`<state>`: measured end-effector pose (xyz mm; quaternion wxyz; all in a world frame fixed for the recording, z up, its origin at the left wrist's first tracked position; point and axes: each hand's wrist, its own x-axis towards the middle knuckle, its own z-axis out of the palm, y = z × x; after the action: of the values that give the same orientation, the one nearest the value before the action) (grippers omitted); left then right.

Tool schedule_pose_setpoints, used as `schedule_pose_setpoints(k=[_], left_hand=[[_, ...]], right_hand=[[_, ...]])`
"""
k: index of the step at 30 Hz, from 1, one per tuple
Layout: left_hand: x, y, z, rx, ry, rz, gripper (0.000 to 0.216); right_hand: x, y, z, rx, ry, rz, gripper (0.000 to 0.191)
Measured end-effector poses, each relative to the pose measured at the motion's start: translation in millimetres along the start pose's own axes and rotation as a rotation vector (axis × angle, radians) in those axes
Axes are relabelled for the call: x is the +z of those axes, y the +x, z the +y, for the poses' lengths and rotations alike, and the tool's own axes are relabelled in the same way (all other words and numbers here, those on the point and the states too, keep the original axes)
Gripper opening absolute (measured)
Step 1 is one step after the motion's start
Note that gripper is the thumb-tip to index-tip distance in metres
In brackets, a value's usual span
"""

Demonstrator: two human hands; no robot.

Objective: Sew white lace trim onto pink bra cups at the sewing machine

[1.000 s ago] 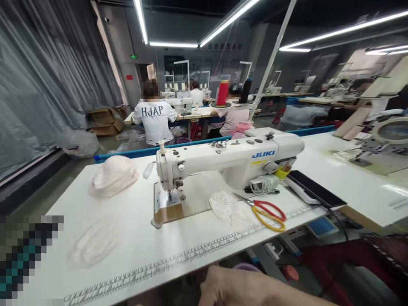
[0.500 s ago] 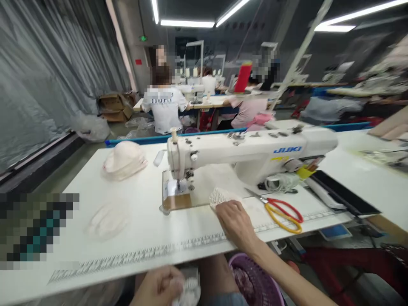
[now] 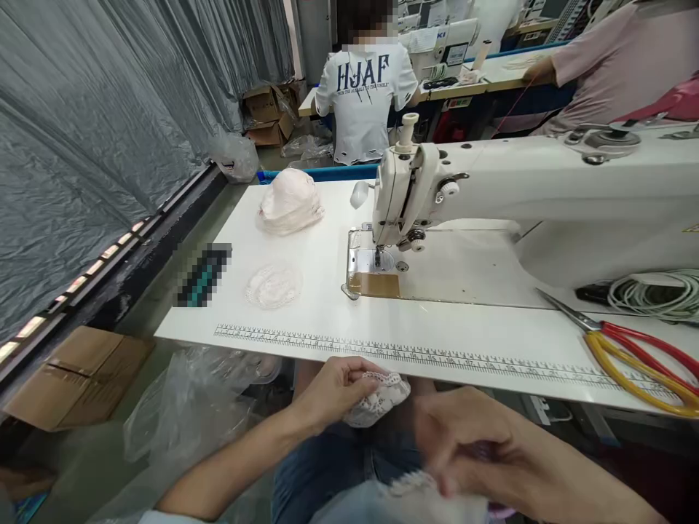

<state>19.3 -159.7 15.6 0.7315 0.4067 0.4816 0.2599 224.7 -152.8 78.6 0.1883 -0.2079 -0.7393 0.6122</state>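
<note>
My left hand point(image 3: 336, 393) pinches a white lace piece point(image 3: 386, 397) just below the table's front edge, above my lap. Lower and to the right, my right hand point(image 3: 475, 444) is blurred by motion, its fingers closed on a white lace-edged fabric point(image 3: 423, 498). Part of that fabric runs out of the bottom of the view. On the table left of the sewing machine point(image 3: 404, 196) lie a flat round lace piece point(image 3: 273, 285) and, behind it, a rounded pile of pale pink fabric point(image 3: 291, 202).
Scissors point(image 3: 611, 338) with red and yellow handles lie at the table's right, beside a coiled cord point(image 3: 652, 295). A printed ruler point(image 3: 354, 346) runs along the front edge. Plastic bags and a cardboard box point(image 3: 81, 375) sit on the floor at left. Co-workers sit beyond the machine.
My right hand has left the tabletop beside the machine and come down over my lap with lace fabric. My left hand has risen toward the table edge, still holding lace. The view has turned left and down.
</note>
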Motion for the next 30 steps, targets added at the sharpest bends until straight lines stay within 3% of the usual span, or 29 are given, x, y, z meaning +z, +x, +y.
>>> schedule_pose_setpoints(k=[8, 15, 24, 30], left_hand=[[-2.5, -16.5, 7.7, -0.074, -0.215, -0.143, 0.039], [-15.4, -26.0, 1.9, -0.124, -0.133, -0.109, 0.036], [-19.7, -31.8, -3.6, -0.145, -0.070, -0.157, 0.042], [-22.9, -31.6, -15.2, -0.144, -0.073, -0.078, 0.033]], right_hand=[[17.3, 26.2, 45.9, 0.188, -0.335, 0.299, 0.022], [25.0, 29.1, 49.2, 0.277, -0.348, 0.206, 0.016], [19.1, 37.6, 48.0, 0.316, -0.141, -0.026, 0.013], [22.2, 42.4, 52.7, 0.268, -0.208, -0.007, 0.008]])
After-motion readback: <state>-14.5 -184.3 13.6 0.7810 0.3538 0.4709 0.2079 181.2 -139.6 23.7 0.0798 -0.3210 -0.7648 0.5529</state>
